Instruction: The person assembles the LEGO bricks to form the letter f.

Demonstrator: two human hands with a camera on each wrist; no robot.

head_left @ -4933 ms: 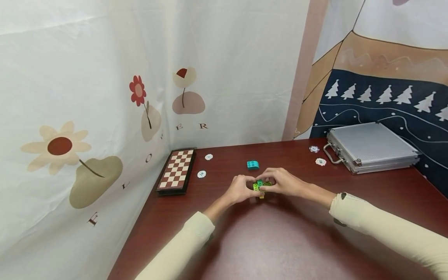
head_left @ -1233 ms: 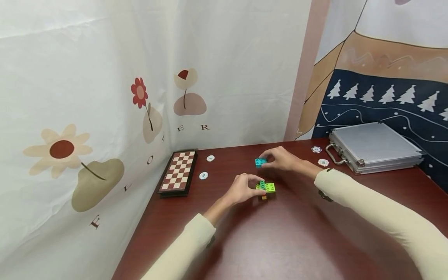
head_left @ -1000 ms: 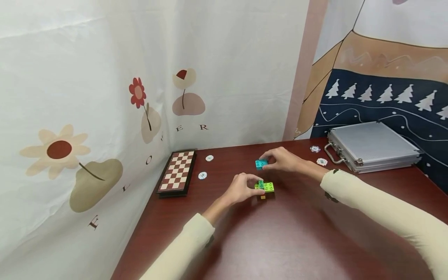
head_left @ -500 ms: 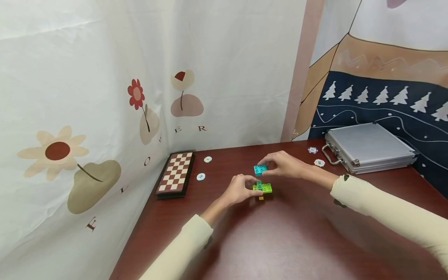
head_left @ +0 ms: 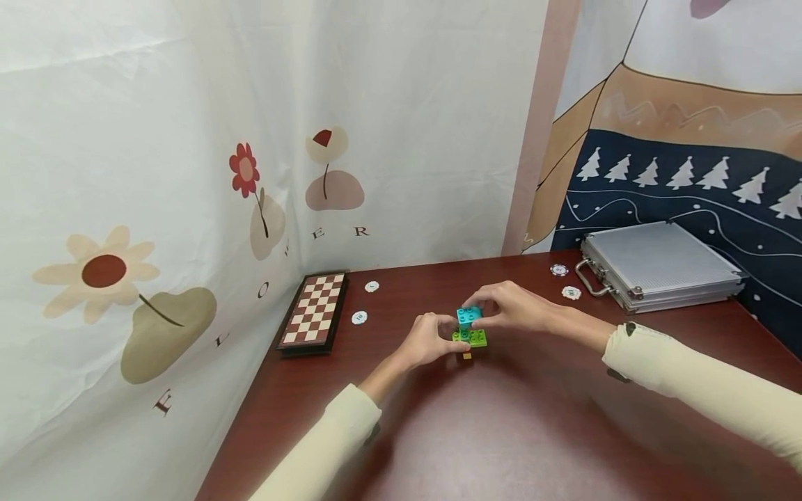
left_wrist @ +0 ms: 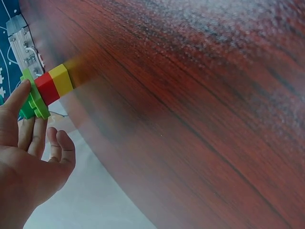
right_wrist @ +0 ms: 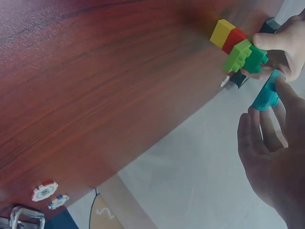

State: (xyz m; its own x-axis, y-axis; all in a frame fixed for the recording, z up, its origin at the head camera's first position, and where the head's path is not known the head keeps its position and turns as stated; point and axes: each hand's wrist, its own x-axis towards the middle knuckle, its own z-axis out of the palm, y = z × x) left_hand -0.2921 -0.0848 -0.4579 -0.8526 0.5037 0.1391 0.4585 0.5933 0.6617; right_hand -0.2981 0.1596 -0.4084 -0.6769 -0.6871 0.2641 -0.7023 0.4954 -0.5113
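Note:
A small brick stack (head_left: 470, 339) stands on the dark red table (head_left: 514, 431), with yellow at the base, then red, lime green and dark green (right_wrist: 257, 56). My left hand (head_left: 452, 332) grips the stack at its upper bricks from the left. My right hand (head_left: 481, 314) pinches a teal brick (head_left: 468, 315) and holds it just over the top of the stack. In the right wrist view the teal brick (right_wrist: 266, 95) is close beside the stack's green top, and I cannot tell whether they touch. The left wrist view shows the stack (left_wrist: 46, 88) at my fingertips (left_wrist: 17, 95).
A folded chessboard (head_left: 316, 307) lies at the back left by the flower curtain. Poker chips (head_left: 360, 317) lie near it, and two more chips (head_left: 571, 292) lie by the aluminium case (head_left: 658, 264) at the back right. Bare table stretches towards me.
My right hand lifted the teal brick from the table behind the stack and brought it towards me, down to the stack's top. My left hand stayed on the stack.

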